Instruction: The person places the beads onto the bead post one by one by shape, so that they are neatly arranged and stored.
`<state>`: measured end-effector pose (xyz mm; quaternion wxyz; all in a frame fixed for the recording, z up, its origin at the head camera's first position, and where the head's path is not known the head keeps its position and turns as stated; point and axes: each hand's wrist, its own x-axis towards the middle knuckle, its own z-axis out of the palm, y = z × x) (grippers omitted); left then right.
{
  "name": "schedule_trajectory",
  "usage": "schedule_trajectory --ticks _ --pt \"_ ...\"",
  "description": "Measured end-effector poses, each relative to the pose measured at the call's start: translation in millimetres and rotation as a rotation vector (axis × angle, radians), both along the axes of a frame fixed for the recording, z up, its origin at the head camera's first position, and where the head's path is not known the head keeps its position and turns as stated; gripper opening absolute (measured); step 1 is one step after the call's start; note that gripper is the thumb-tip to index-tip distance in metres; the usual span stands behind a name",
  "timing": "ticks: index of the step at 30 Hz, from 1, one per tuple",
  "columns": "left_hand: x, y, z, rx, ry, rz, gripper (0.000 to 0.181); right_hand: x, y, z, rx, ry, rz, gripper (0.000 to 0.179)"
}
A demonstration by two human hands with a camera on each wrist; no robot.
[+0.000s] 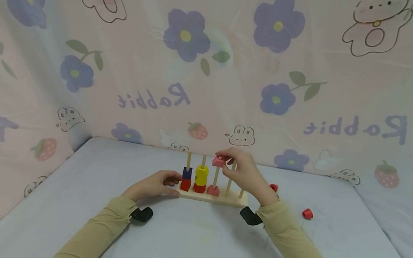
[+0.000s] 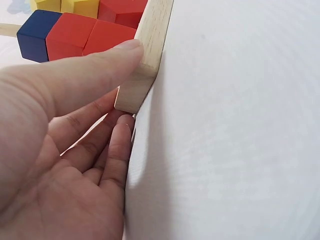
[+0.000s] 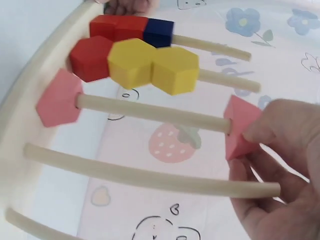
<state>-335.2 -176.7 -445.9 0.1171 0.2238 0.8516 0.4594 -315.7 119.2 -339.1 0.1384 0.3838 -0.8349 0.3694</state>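
Note:
A wooden peg board (image 1: 215, 199) with a row of upright pegs stands on the table. My left hand (image 1: 155, 183) grips its left end, thumb on the front edge and fingers round the end. With thumb and fingers, my right hand (image 1: 245, 171) pinches a pink pentagon block (image 3: 239, 131) at the top of the third peg; the peg tip sits at the block's hole. Another pink block (image 3: 59, 101) lies at that peg's foot. The first peg carries red square blocks (image 2: 72, 35) with a blue block (image 2: 35, 36) above. On the second, yellow hexagon blocks (image 3: 175, 70) rest over a red hexagon block (image 3: 91, 59).
Right of the board, a red block (image 1: 307, 214) lies on the white table (image 1: 186, 245), and more red pieces (image 1: 273, 187) show behind the right forearm. Two bare pegs (image 3: 150, 172) stand at the board's right. A patterned curtain (image 1: 221, 90) hangs behind the table.

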Motion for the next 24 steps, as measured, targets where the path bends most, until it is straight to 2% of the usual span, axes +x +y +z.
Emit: schedule_trajectory --ticks 11,13,17,24 --pt "-0.7 1.0 1.3 0.0 -0.001 0.0 0.055 4.4 -4 -21.7 -0.184 0.05 -0.091 0.056" --pt "-0.6 1.4 2.0 0.001 0.003 -0.008 0.055 4.3 -4 -24.2 -0.211 0.034 -0.116 0.061" --pt "-0.7 2.2 2.8 -0.001 0.011 -0.017 0.054 6.0 -4 -30.4 -0.296 -0.076 -0.134 0.062" --pt "-1.4 1.0 1.0 -0.002 0.001 -0.023 0.054 7.4 -7 -51.1 -0.428 -0.328 -0.15 0.04"
